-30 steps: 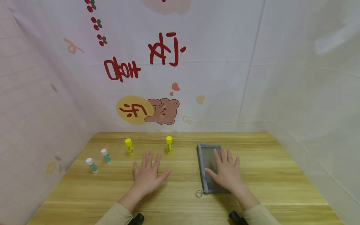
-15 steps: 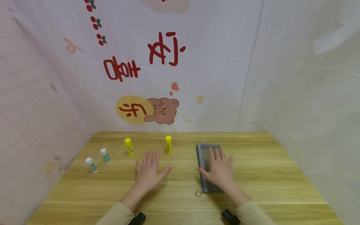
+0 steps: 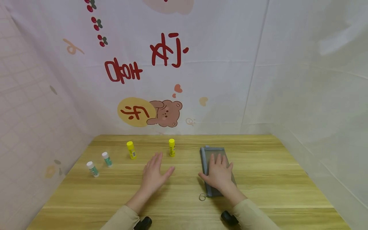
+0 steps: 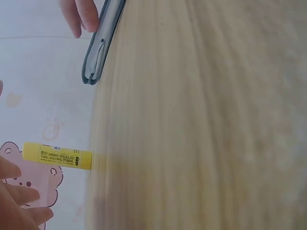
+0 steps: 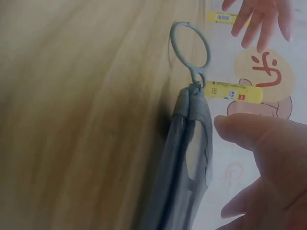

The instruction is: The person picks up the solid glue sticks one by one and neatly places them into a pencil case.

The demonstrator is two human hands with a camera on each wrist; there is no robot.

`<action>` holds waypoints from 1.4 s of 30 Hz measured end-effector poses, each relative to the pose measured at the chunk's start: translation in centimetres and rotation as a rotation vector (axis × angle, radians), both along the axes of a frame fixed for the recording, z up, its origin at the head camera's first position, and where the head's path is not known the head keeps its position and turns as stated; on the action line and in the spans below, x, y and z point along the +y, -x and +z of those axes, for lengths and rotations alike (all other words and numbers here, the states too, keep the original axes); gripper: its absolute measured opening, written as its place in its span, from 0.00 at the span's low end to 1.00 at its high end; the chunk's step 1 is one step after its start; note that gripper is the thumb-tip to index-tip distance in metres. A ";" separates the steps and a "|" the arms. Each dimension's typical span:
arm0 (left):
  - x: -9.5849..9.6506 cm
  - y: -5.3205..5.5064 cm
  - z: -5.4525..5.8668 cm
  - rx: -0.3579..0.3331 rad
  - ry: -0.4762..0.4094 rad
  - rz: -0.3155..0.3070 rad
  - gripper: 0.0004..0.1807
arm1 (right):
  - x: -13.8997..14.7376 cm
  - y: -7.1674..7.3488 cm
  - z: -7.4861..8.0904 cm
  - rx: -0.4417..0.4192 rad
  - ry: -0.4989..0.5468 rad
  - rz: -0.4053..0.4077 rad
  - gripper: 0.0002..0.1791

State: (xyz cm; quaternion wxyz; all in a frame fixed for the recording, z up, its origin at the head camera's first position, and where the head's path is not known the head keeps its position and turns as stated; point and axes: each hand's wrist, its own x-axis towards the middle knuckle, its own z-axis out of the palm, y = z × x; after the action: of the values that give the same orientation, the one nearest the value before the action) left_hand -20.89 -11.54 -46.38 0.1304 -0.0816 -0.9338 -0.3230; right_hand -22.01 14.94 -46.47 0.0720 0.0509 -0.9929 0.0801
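Note:
My left hand (image 3: pixel 152 175) is held over the middle of the table, fingers straight and thumb spread, with nothing in it. Just beyond its fingertips a yellow glue stick (image 3: pixel 172 147) stands upright. A second yellow glue stick (image 3: pixel 131 150) is upright farther left. My right hand (image 3: pixel 219 175) hovers over a grey-blue zip pouch (image 3: pixel 203 159), fingers extended and thumb out past the zipper edge. The right wrist view shows the pouch's near end and its pull ring (image 5: pixel 208 48) below the thumb. Part of the pouch is hidden under this hand.
Two small white-capped green glue sticks, one (image 3: pixel 107 159) behind the other (image 3: pixel 93 169), stand at the left of the wooden table (image 3: pixel 273 179). A printed white cloth (image 3: pixel 218 64) hangs at the back and along both sides.
My right hand has moved left across the pouch, baring its right edge. My left hand has turned, its fingers drawing closer together. The pouch and glue sticks stay put.

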 end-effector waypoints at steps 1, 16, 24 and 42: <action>0.0 0.1 0.0 -0.001 -0.021 -0.004 0.47 | -0.1 0.1 -0.1 -0.014 -0.006 -0.008 0.55; 0.6 2.0 -0.5 -0.095 -0.271 0.027 0.42 | -1.0 0.8 -0.6 -0.170 0.001 -0.079 0.55; 0.7 2.3 -0.3 -0.120 -0.336 0.024 0.41 | -1.2 1.0 -0.6 -0.215 0.046 -0.082 0.51; 1.0 3.5 -0.2 -0.128 -0.379 0.030 0.38 | -1.5 0.4 0.1 -0.198 0.117 -0.063 0.34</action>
State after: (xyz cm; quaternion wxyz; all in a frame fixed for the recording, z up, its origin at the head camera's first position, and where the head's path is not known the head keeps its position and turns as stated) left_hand -24.37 -10.55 -46.62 0.0886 -0.0211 -0.8637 -0.4958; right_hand -22.46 13.42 -46.41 -0.0212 0.0071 -0.9899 0.1402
